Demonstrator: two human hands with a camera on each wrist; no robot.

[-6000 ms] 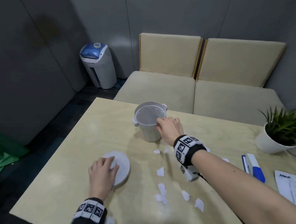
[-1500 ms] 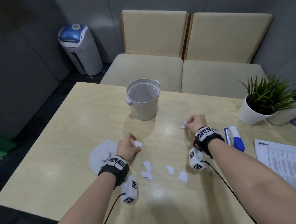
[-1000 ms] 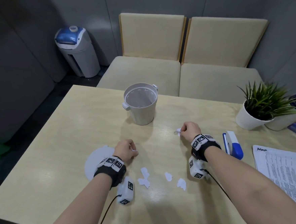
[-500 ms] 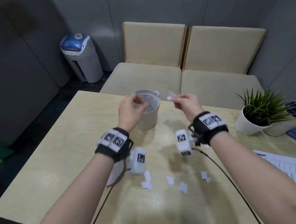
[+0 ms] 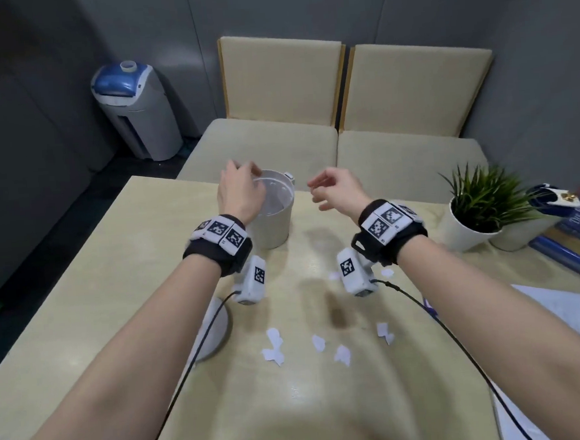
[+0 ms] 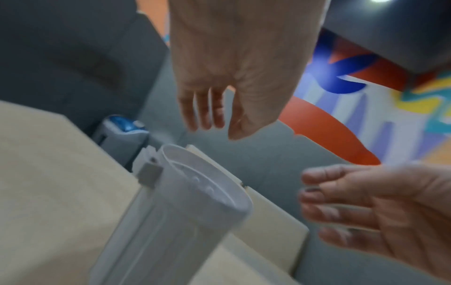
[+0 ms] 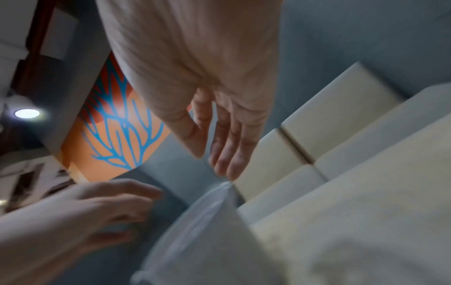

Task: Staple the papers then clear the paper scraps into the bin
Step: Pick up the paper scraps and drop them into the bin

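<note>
The small white bin (image 5: 276, 217) stands uncovered on the table's far side. My left hand (image 5: 240, 187) hovers over its left rim with fingers straight and nothing in it; the left wrist view shows that empty left hand (image 6: 219, 108) above the bin (image 6: 195, 202). Just right of the bin, my right hand (image 5: 331, 187) is raised, fingers loosely spread and empty, as the right hand (image 7: 219, 135) also looks from the right wrist. Several white paper scraps (image 5: 319, 343) lie on the table between my forearms. The stapled papers (image 5: 562, 307) lie at the right.
The bin's round lid (image 5: 215, 328) lies flat on the table under my left forearm. A potted plant (image 5: 480, 206) and stacked books (image 5: 578, 234) stand at the right. Beige seats (image 5: 345, 140) and a grey floor bin (image 5: 136, 110) are behind the wooden table (image 5: 80, 286).
Both hands pinched scraps off the table, lifted them to the bin, and now their fingers have spread with no scrap visible in them. Fewer scraps lie on the table.
</note>
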